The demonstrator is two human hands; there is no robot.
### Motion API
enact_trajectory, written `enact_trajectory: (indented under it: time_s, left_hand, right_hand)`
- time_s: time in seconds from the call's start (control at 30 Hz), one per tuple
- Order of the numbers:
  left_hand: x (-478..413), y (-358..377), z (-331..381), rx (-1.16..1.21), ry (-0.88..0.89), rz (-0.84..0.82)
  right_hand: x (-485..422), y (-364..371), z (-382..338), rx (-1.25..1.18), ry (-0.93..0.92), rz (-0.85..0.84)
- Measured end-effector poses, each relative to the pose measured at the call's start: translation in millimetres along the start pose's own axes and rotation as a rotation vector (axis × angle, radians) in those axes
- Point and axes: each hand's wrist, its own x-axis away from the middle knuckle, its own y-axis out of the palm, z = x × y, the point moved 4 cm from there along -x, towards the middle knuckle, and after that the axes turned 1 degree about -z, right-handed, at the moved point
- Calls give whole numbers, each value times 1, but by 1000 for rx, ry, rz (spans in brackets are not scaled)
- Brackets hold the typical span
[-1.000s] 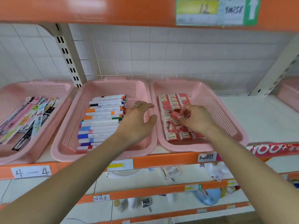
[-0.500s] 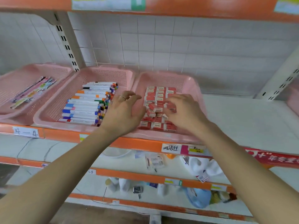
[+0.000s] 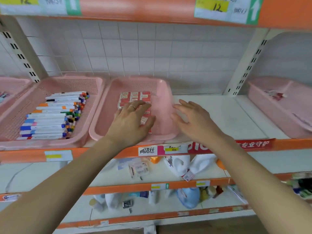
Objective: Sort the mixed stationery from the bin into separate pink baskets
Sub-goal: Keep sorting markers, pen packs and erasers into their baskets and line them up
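A pink basket [image 3: 162, 92] on the shelf holds rows of small red and white boxes [image 3: 134, 96]. My left hand [image 3: 130, 121] lies over the boxes with its fingers spread and relaxed, a ring on one finger. My right hand [image 3: 194, 120] hovers open at the basket's right rim, holding nothing. To the left stands a second pink basket [image 3: 94, 102] filled with marker pens [image 3: 54, 115] laid side by side. A third pink basket [image 3: 13, 85] shows at the far left edge.
Another pink basket [image 3: 287, 115] with a few items sits at the far right past a white upright [image 3: 244, 65]. Bare white shelf [image 3: 219, 112] lies between it and my right hand. Lower shelves hold bottles and packets. An orange shelf edge [image 3: 118, 152] runs in front.
My right hand has let go of the small box and moved right, out of the basket to its rim. My left hand moved over the boxes. The view shifted right.
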Motion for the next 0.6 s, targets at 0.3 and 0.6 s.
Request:
enact_trajectory:
  time_s: [0.3, 0.6]
  left_hand:
    - [-17, 25, 54, -63, 60, -48]
    - [-68, 83, 162, -105, -6, -32]
  right_hand:
    - [20, -27, 59, -40, 20, 34]
    - [15, -68, 192, -64, -21, 5]
